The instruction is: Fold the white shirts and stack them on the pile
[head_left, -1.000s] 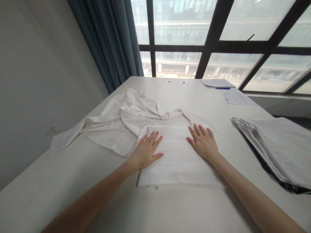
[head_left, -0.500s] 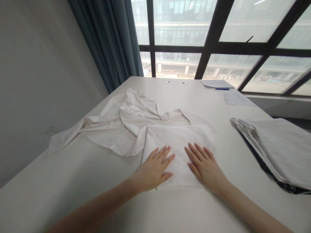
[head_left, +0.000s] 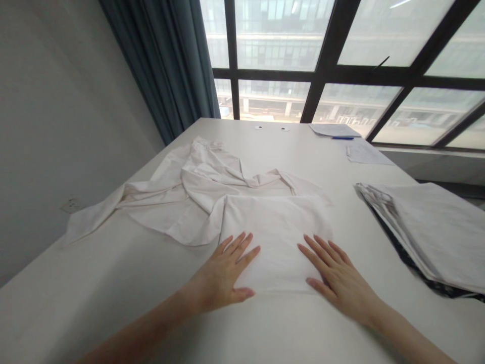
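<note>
A white cloth garment (head_left: 273, 217) lies on the white table (head_left: 113, 283), its near right part folded into a flat, smooth rectangle. The rest of it spreads loose and crumpled to the far left, with a sleeve-like strip reaching toward the table's left edge. My left hand (head_left: 223, 275) rests flat on the left side of the folded part, fingers spread. On the right side of that part lies my right hand (head_left: 337, 275), palm down with its fingers apart. Neither hand grips the fabric.
To the right sits a stack of folded fabric (head_left: 439, 227), white on top with a dark patterned layer beneath. Papers (head_left: 335, 130) and a blue pen (head_left: 343, 138) lie at the far right. Two small white round objects are near the back edge. A blue curtain (head_left: 170, 60) hangs behind.
My hands have moved apart, the left one leftward and the right one rightward, both slightly nearer to me over the folded part. The view has shifted slightly.
</note>
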`<state>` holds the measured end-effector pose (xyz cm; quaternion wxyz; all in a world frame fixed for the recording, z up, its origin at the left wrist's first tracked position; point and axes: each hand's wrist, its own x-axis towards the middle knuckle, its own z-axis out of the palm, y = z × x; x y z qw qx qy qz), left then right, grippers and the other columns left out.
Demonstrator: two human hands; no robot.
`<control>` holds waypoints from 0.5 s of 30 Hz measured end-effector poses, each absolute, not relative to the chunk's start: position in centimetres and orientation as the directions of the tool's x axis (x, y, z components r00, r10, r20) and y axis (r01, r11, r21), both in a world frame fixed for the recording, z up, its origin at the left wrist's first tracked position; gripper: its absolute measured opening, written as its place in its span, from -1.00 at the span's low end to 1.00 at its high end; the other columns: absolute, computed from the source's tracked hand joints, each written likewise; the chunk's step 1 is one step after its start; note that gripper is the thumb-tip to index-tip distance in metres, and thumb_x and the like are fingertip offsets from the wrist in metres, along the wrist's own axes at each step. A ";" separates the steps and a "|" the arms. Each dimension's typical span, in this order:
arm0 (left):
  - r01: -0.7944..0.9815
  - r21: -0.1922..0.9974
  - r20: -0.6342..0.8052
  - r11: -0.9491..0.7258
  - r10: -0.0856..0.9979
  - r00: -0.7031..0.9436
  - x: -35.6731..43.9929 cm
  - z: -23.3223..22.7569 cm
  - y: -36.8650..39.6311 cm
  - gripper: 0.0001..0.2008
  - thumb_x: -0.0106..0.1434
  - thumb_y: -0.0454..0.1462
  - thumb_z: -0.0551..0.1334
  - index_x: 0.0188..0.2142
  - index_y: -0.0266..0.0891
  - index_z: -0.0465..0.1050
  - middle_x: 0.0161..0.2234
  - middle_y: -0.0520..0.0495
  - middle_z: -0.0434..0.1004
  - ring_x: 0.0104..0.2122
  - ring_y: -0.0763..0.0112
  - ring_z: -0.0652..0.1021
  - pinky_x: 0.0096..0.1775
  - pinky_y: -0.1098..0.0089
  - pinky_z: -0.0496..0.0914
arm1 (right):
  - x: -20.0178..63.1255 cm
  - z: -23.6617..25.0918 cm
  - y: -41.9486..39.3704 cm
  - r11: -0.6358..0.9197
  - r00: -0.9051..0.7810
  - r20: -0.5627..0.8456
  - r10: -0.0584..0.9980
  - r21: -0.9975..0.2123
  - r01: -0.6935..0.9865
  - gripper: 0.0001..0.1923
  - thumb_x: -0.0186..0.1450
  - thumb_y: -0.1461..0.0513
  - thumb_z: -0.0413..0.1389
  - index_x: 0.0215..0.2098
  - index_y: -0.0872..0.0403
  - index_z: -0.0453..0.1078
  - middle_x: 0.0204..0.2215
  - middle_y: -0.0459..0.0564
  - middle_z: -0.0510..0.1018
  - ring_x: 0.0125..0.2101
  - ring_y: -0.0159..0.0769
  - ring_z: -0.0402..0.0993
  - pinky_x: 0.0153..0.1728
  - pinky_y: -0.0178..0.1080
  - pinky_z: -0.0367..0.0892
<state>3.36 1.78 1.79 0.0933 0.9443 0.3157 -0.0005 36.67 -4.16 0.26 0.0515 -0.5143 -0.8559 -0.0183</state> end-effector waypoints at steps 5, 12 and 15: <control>0.576 0.240 -0.053 -0.782 0.582 0.812 1.8 2.5 2.4 -0.35 0.35 0.05 0.07 0.34 -0.08 0.00 0.37 -0.16 -0.03 0.34 0.17 0.05 0.27 0.10 0.02 | 37.7 0.8 -4.7 0.375 -0.359 0.116 0.926 -0.190 0.907 -0.47 0.40 -0.01 -0.08 0.30 -0.15 0.15 0.27 0.01 0.26 0.24 -0.07 0.20 0.18 0.14 0.12; 0.663 0.356 0.302 -0.659 0.752 0.585 1.3 3.8 10.8 -0.60 0.33 -0.38 -0.05 0.08 -0.24 0.38 0.01 -0.17 0.47 0.06 0.25 0.41 0.16 0.17 0.25 | 39.3 3.8 2.0 0.210 -0.093 0.304 0.948 -0.378 0.902 -0.61 0.41 0.03 -0.13 -0.10 -0.05 0.49 -0.15 0.00 0.63 -0.25 -0.15 0.57 0.03 0.03 0.29; 0.721 0.414 0.304 -0.556 0.831 0.466 1.6 3.5 15.1 -0.59 0.23 -0.37 0.00 0.03 -0.36 0.42 -0.01 -0.24 0.48 0.05 0.19 0.42 0.14 0.17 0.26 | 39.6 4.4 6.3 0.173 -0.074 0.294 0.953 -0.328 0.929 -0.61 0.39 0.07 -0.11 0.00 0.00 0.44 -0.06 0.06 0.57 -0.11 -0.09 0.50 -0.11 -0.06 0.35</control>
